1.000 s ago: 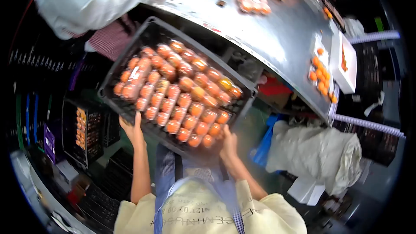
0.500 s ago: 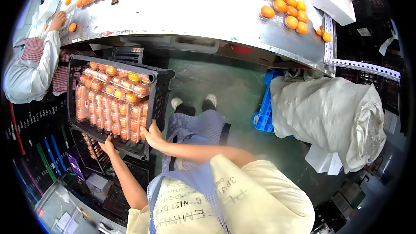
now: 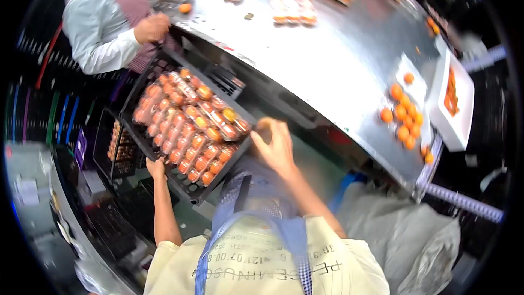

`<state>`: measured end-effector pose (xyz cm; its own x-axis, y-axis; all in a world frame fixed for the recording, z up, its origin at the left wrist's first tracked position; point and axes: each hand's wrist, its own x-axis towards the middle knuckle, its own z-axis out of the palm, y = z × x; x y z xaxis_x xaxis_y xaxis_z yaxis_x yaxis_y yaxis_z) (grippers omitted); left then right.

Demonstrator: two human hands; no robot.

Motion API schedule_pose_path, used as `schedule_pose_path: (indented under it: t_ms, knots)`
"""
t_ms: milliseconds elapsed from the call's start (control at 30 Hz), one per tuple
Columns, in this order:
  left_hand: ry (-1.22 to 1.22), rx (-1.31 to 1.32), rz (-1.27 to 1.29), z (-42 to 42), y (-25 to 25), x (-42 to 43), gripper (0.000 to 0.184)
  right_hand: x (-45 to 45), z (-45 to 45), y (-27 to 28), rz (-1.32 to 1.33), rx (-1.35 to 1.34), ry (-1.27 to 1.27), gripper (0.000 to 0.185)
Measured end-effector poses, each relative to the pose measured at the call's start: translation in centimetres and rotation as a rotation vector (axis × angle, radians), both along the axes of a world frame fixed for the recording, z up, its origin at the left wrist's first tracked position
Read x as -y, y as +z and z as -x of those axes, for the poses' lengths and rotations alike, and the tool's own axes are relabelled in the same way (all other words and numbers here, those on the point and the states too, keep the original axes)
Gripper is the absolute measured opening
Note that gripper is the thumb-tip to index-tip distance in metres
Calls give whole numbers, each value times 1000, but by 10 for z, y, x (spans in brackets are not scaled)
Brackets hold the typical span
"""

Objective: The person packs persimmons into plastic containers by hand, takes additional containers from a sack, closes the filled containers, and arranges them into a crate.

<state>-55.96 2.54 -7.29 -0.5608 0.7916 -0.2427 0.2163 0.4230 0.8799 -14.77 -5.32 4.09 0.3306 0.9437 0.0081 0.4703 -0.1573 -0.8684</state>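
Observation:
A black plastic crate [image 3: 188, 192] is tilted in front of me. It is packed with clear plastic packs of round orange fruit [image 3: 188, 125]. My left hand [image 3: 156, 167] grips the crate's near lower edge, most of its fingers hidden beneath. My right hand [image 3: 277, 145] is at the crate's right-hand end, thumb and fingers bent round the rim and somewhat blurred. Beyond the crate's far left corner, a co-worker's closed hand [image 3: 152, 28] is near the rim; whether it touches is unclear.
A metal worktable [image 3: 322, 76] runs diagonally ahead, holding fruit packs [image 3: 292, 4] and loose fruit [image 3: 406, 117]. A white foam box [image 3: 463, 125] stands at its right end. Another black crate [image 3: 101, 145] is at left. A grey covered bundle [image 3: 398, 235] lies lower right.
The view has turned, and the crate now sits at a slant. My right hand has shifted from its near edge to its right end. The co-worker has turned towards the crate.

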Motion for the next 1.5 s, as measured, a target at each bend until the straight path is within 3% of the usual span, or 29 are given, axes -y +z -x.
schedule_pose_path:
  t_ms: [33,100,133,167,267,300,333,467,767,967,1167,1267,1300,1333,1400,1500]
  knots:
    - [-1,-93,-24,2,-6,0,30,-19,3,-1,-45,155,25,49]
    - [44,2,-34,-16,11,4,31,-56,10,-23,-12,335,131,57]
    - [69,65,-43,-29,30,3,32,-74,14,-13,219,259,285,56]
    - [40,286,-76,-18,19,5,35,-90,18,-23,259,255,335,51]
    - [79,72,-11,-33,41,4,43,-110,21,-44,191,257,364,32]
    - [80,105,-22,-29,38,3,44,-111,21,-50,115,263,339,23]
    - [75,141,-32,-24,33,4,44,-119,21,-37,206,270,391,21]
    - [127,289,-16,-25,45,8,47,-160,20,-23,173,312,517,22]
    - [349,359,-132,-18,89,-4,47,-284,60,18,222,411,883,24]
    - [533,400,-258,-51,54,24,45,-357,90,26,3,570,1139,29]
    - [719,474,-379,-149,17,50,41,-417,130,25,-74,784,1449,44]
    - [784,596,-392,-203,18,46,38,-432,150,12,-80,1028,1403,46]
    - [795,652,-392,-220,14,43,37,-427,152,10,-195,1195,1387,42]
    - [803,707,-395,-232,10,39,36,-426,147,-1,-480,1136,1312,40]
    - [683,760,-441,-238,27,29,36,-395,129,16,-762,745,1114,45]
    - [576,891,-278,-231,43,28,41,-330,81,25,-602,641,881,58]
